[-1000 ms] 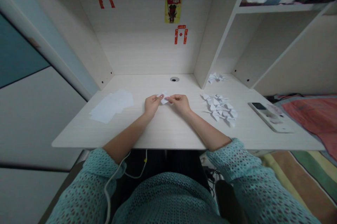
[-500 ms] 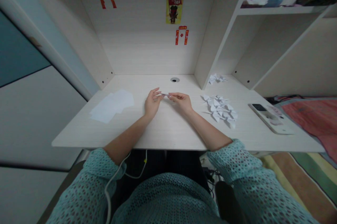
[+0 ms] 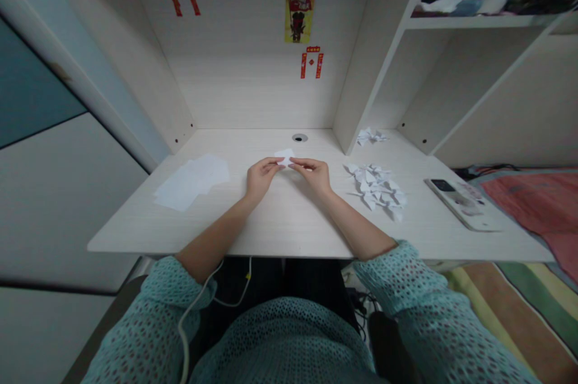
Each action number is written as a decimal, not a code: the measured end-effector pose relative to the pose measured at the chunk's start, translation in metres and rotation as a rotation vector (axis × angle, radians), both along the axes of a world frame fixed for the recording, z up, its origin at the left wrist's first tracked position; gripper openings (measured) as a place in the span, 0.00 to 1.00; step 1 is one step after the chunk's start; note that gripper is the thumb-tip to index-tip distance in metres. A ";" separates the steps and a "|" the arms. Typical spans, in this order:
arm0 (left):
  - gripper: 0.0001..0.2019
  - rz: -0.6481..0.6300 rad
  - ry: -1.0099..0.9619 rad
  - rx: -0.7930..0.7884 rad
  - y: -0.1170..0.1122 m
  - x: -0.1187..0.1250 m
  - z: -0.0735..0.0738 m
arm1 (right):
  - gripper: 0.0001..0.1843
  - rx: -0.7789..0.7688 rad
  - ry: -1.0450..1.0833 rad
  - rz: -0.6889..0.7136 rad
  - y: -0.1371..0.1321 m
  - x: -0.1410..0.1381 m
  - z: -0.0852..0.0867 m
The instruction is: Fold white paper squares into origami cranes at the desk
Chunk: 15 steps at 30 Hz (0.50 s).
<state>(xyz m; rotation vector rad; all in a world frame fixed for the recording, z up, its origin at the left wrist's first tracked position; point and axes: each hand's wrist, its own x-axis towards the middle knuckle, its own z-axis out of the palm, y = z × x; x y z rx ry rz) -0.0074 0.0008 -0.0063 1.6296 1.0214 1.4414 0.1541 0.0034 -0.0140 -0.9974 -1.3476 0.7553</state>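
Observation:
Between my two hands, above the middle of the desk, is a small piece of white paper (image 3: 284, 154). My left hand (image 3: 262, 177) pinches its left side between thumb and fingers. On the opposite side my right hand (image 3: 316, 174) pinches it too. The paper's face is turned toward me, and its lower part is partly covered by the fingertips. Loose white paper sheets (image 3: 192, 182) lie spread to the left of my left hand. Several folded white paper pieces (image 3: 377, 186) are heaped to the right of my right hand.
More folded paper (image 3: 372, 136) lies beside the upright divider (image 3: 379, 65). A phone (image 3: 461, 204) rests at the desk's right. The pale desk (image 3: 289, 230) ends in front of my body, and a white cable (image 3: 184, 336) crosses my left sleeve.
The paper was seen nearly edge-on and now shows its flat white face. My left fingers, spread before, have closed onto its edge. The right hand has barely moved.

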 end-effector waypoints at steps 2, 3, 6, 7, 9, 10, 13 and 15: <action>0.10 0.004 -0.021 -0.016 0.001 -0.001 -0.001 | 0.13 0.015 -0.006 0.007 0.000 0.000 0.001; 0.10 0.015 -0.029 -0.021 0.001 -0.001 -0.001 | 0.12 0.020 -0.008 0.011 0.000 0.000 0.001; 0.09 0.060 -0.044 -0.014 0.000 -0.001 0.000 | 0.13 0.009 0.011 0.047 -0.001 -0.001 0.002; 0.09 0.076 -0.046 -0.005 -0.001 -0.001 0.001 | 0.13 -0.009 0.034 0.073 -0.001 -0.001 0.002; 0.08 0.109 -0.050 0.013 -0.004 0.000 0.003 | 0.14 -0.061 0.096 0.135 -0.002 -0.003 0.002; 0.07 0.125 -0.053 0.019 -0.005 0.001 0.005 | 0.15 -0.089 0.125 0.161 -0.003 -0.004 0.002; 0.07 0.143 -0.067 0.019 -0.009 0.002 0.007 | 0.15 -0.139 0.169 0.182 -0.004 -0.007 0.001; 0.08 0.122 -0.087 0.001 -0.009 0.002 0.006 | 0.14 -0.143 0.175 0.163 -0.004 -0.007 0.001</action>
